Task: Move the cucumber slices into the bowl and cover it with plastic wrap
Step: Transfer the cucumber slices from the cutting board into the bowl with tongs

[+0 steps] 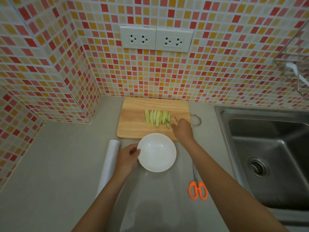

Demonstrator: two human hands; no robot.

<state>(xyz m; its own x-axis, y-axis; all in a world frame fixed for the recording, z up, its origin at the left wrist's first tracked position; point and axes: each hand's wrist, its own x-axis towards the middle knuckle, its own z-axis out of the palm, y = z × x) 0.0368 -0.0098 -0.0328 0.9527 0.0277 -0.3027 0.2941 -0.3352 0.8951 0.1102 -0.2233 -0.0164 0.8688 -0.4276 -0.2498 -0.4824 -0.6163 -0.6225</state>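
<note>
From the head camera, looking down on a smooth grey countertop [58,164] that meets a wall of small glossy mosaic tiles [217,72] in red, orange and cream. A pale wooden cutting board [133,118], grain running across it and corners rounded, lies flat against the wall, with a thin metal loop handle [197,120] sticking out at its right edge. On the board, the cucumber slices [157,118]: long, narrow, pale green strips laid side by side in a tight row, right of the board's middle.

Just in front of the board sits the bowl [157,152], round, white, glossy, nothing in it, its far rim overlapping the board's near edge. The left hand [127,158] has it by the left rim, thumb hooked over the edge and fingers curled underneath. The right hand [182,129] is out over the board's right end, right beside the last slice; its fingers are drawn in close and a thin dark sliver pokes up from them, though whether they pinch a slice I cannot tell.

Left of the bowl, partly under the left wrist, lies the roll of plastic wrap [108,166], a long white cylinder. Right of the bowl, orange-handled scissors [197,188] lie flat, blades under the right forearm. Farther right, a brushed stainless-steel sink [275,156] with a round drain. Two white double sockets [156,39] sit on the wall above.
</note>
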